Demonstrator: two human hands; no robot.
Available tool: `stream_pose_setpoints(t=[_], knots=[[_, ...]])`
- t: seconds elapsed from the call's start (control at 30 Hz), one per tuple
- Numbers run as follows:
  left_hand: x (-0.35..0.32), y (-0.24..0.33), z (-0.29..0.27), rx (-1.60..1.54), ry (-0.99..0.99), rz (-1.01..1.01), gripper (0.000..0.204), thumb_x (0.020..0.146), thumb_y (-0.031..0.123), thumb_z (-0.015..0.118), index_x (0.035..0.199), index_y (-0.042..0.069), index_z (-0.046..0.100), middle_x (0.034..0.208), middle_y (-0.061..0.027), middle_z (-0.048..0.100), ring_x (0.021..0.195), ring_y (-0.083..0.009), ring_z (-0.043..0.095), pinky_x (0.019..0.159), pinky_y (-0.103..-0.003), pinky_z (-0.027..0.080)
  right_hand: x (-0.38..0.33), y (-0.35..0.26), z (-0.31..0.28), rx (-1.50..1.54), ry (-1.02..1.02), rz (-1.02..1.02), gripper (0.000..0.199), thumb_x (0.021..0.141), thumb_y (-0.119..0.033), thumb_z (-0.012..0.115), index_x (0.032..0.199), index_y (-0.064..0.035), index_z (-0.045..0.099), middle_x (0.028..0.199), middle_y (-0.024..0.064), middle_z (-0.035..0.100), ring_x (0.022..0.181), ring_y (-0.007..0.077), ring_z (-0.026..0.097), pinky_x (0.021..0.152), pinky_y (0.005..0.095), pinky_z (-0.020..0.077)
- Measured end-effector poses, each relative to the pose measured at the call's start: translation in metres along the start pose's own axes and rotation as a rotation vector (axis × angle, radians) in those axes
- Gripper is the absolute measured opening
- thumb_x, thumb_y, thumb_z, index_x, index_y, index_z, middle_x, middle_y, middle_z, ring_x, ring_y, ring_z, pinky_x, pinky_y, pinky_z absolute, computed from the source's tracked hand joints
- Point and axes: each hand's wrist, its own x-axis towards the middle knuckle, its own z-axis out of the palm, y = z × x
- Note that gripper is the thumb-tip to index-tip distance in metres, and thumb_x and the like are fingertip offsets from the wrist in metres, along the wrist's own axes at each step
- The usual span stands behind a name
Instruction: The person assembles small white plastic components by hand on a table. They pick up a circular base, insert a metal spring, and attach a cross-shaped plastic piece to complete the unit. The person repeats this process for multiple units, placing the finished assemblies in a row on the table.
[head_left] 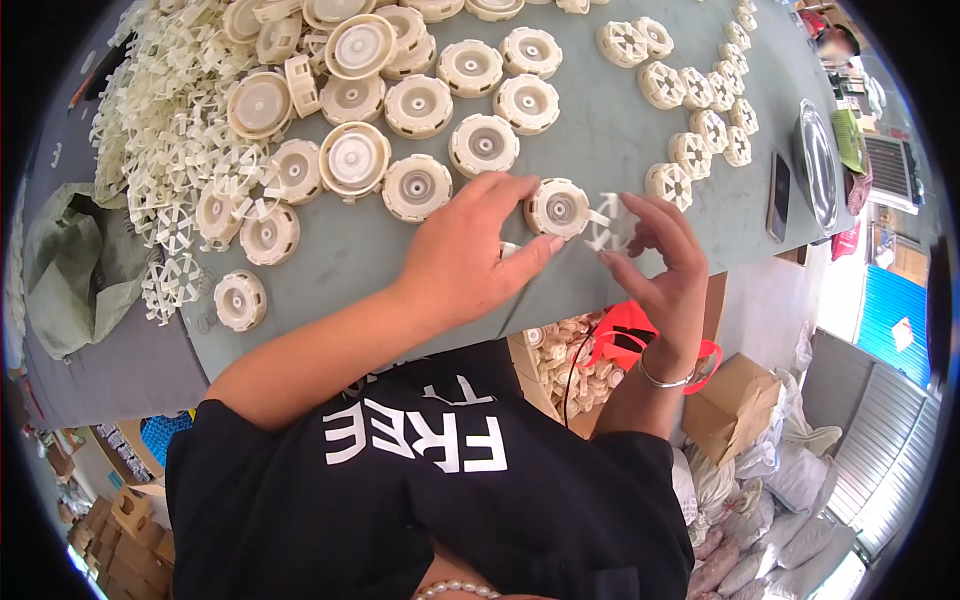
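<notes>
My left hand [470, 245] grips a round cream plastic housing [559, 209] at its left edge, thumb and fingers around the rim, over the table. Its face, with a grey disc and central hub, points up. Just to the right, my right hand [660, 240] pinches a small white plastic spoked piece [604, 226] between thumb and fingers; motion blurs it a little. The piece's left end is very near the housing's right rim, and I cannot tell whether they touch. Similar round housings [485, 145] lie beyond my left hand, with a heap of loose white spoked pieces [170, 130] farther left.
Housings with spoked pieces fitted [690, 155] form rows on the grey-green table [600, 120] at the right. A phone [778, 197] and a clear-wrapped oval object [817, 165] lie near the right edge. Below the table stands a box of housings [575, 370]. Green cloth [80, 275] lies left.
</notes>
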Motion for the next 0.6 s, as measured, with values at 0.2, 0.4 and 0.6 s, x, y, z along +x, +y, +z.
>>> stream_pose_setpoints(t=[0.2, 0.4, 0.6], knots=[[0.018, 0.005, 0.0, 0.034, -0.059, -0.099, 0.051, 0.095, 0.032, 0.076, 0.134, -0.001, 0.07, 0.102, -0.0144, 0.075, 0.091, -0.0304, 0.072, 0.08, -0.04, 0.057, 0.031, -0.016, 0.015, -0.057, -0.199, -0.044, 0.057, 0.077, -0.002, 0.089, 0.132, -0.0082, 0.074, 0.127, 0.0061, 0.072, 0.089, 0.0191, 0.067, 0.075, 0.0315, 0.0568], [0.025, 0.004, 0.008, 0.102, -0.045, -0.099, 0.047, 0.093, 0.028, 0.074, 0.133, 0.004, 0.072, 0.094, -0.0124, 0.074, 0.088, -0.0317, 0.071, 0.08, -0.042, 0.056, 0.033, -0.016, 0.013, -0.016, -0.252, -0.039, 0.052, 0.082, -0.006, 0.087, 0.132, -0.0084, 0.074, 0.13, 0.0073, 0.071, 0.1, 0.0252, 0.072, 0.082, 0.0357, 0.0593], [0.035, 0.004, 0.006, 0.161, -0.119, -0.179, 0.049, 0.092, 0.028, 0.076, 0.137, 0.01, 0.07, 0.089, -0.0111, 0.075, 0.083, -0.0312, 0.072, 0.077, -0.043, 0.056, 0.037, -0.009, 0.016, -0.06, -0.29, -0.048, 0.061, 0.081, -0.002, 0.086, 0.14, -0.0107, 0.071, 0.134, 0.0093, 0.071, 0.1, 0.0233, 0.069, 0.083, 0.0343, 0.0573]])
